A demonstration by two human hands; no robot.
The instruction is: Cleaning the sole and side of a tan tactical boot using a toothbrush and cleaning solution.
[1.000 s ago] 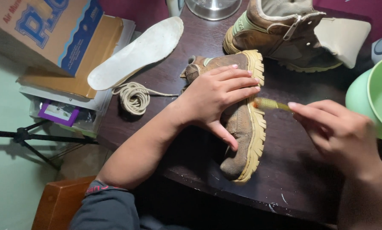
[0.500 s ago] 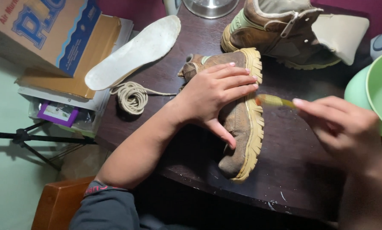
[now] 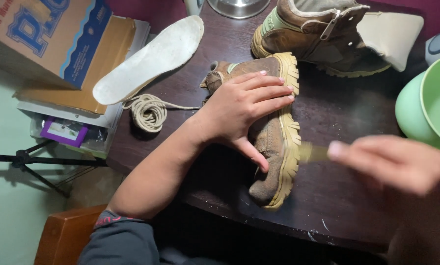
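Note:
A brown boot (image 3: 274,147) with a yellow tread sole lies on its side on the dark table (image 3: 347,196). My left hand (image 3: 244,108) rests flat on the boot's upper, fingers spread, pinning it down. My right hand (image 3: 392,162), blurred by motion, grips a small yellowish brush (image 3: 312,153) whose tip is against the sole's edge. The second boot (image 3: 318,39) stands upright at the back of the table.
A white insole (image 3: 149,59) and a coiled beige lace (image 3: 149,112) lie at the table's left. A second insole (image 3: 394,32) leans by the far boot. A green basin (image 3: 426,103) sits at right. Cardboard boxes (image 3: 48,39) are stacked at left, with a tripod (image 3: 28,164) below.
My right hand with the brush has dropped lower along the sole, toward the toe end, and is now blurred. My left hand stays pressed on the boot.

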